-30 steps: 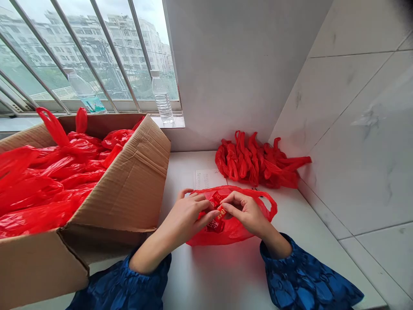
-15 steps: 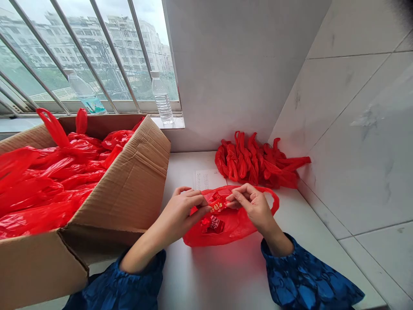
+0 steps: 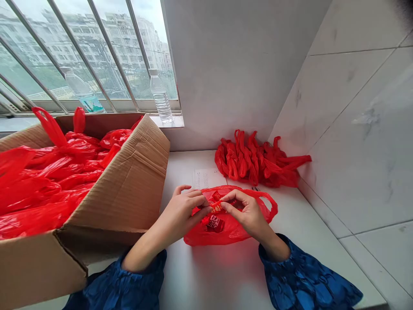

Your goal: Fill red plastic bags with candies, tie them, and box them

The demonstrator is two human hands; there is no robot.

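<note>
A red plastic bag (image 3: 232, 234) lies spread on the white tabletop, its handle loop toward the right. Above it, my left hand (image 3: 190, 206) pinches the left end of a small red wrapped candy (image 3: 216, 208) with gold lettering. My right hand (image 3: 243, 211) closes thumb and fingertips on the candy's right end. Just below the fingers, a dark red wrapped candy (image 3: 215, 224) with pale print rests on the bag. Part of another red wrapper (image 3: 215, 196) shows behind the held candy, too covered to make out fully.
A cardboard box (image 3: 129, 172) full of red plastic bags (image 3: 64, 172) stands at the left. Bunched red bags (image 3: 254, 159) lie against the back wall beside a printed paper (image 3: 206, 178). Two bottles, one clear (image 3: 160, 97) and one labelled (image 3: 84, 92), stand on the windowsill.
My right hand has moved left and its fingers have closed on the candy's right end. My left hand keeps its pinch. The view has shifted slightly.
</note>
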